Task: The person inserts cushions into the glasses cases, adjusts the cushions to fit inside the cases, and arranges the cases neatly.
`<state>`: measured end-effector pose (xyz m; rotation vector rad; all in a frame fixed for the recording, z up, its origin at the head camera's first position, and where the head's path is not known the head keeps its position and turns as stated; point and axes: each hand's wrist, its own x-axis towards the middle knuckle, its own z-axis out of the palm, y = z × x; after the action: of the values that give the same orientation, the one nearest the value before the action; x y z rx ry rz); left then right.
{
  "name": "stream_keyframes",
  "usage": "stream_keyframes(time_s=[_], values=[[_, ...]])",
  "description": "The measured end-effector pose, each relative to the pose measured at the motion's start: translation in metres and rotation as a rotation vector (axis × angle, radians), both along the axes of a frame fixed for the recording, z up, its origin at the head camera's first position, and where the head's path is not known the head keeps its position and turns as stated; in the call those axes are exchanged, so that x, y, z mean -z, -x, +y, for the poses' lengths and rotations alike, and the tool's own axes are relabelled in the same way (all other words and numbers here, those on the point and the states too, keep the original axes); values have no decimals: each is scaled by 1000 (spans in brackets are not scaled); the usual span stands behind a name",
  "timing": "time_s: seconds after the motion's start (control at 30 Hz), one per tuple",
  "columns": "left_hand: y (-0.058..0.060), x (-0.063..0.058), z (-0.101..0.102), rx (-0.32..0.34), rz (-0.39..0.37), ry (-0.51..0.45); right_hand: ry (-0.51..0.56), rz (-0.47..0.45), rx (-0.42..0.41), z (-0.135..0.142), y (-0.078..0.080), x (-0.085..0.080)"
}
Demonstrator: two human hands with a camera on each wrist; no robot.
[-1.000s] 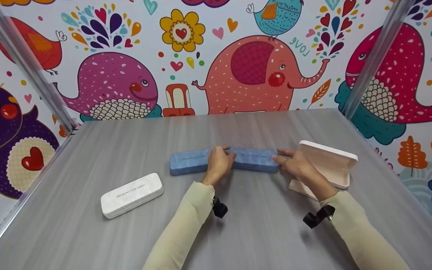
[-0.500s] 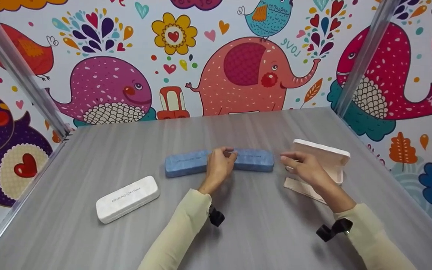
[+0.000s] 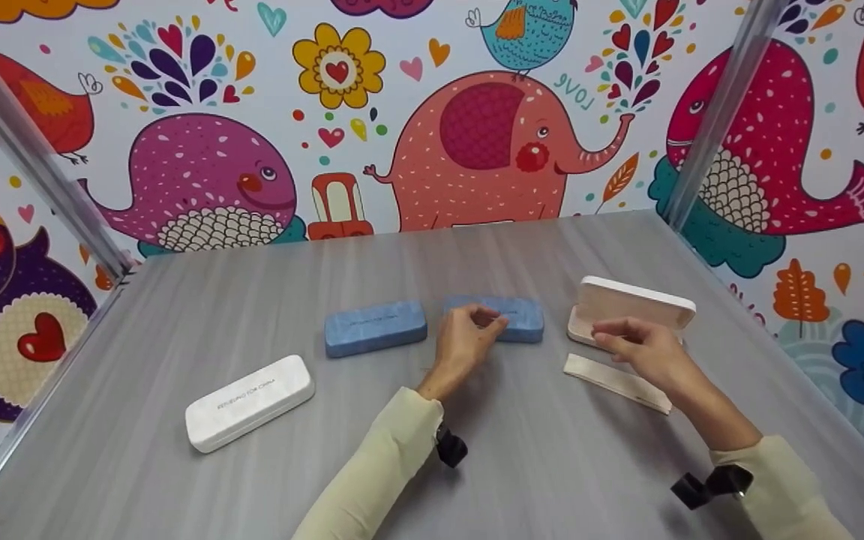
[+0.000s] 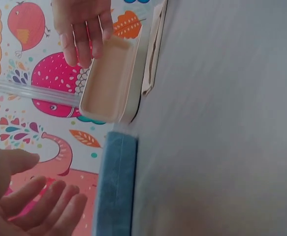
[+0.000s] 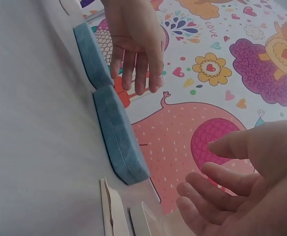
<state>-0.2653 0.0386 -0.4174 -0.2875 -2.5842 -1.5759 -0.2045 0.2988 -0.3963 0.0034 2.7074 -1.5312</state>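
Two blue glasses cases lie closed on the table, a left one [image 3: 376, 328] and a right one [image 3: 526, 321], end to end with a gap. My left hand [image 3: 466, 337] hovers in front of the right blue case, fingers loosely bent and holding nothing; it hides that case's left part. Over on the right, my right hand [image 3: 646, 349] is in the air, also bare, in front of a white glasses case [image 3: 634, 300] whose lid stands up, showing a pale lining. A folded beige cloth [image 3: 616, 382] lies just before that case, below the right hand.
A closed white glasses case [image 3: 250, 403] with printed lettering lies at an angle on the left of the grey table [image 3: 477, 472]. Patterned walls [image 3: 357, 150] and metal posts [image 3: 724, 120] bound the table at the back and sides.
My right hand has drawn away from the right blue case, rightward toward the open white case. My left hand has left the join of the blue cases and moved slightly right.
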Motion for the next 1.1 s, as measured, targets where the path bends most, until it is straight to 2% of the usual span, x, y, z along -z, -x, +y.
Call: stream_keyframes(time_s=[0.3,0.43,0.67,0.87,1.1], values=[[-4,10,34,10,-39,-29,-123,70,-47,20,-9,6],[-3,18,48,22,-80,-60,-153,32,-48,30,-14,8],[-5,29,67,18,-193,-108,-185,-2,-18,44,-20,14],[-10,28,83,11,-189,-51,-214,-94,-2,56,-24,18],[-13,26,103,-10,-168,70,-157,-225,2,71,-24,23]])
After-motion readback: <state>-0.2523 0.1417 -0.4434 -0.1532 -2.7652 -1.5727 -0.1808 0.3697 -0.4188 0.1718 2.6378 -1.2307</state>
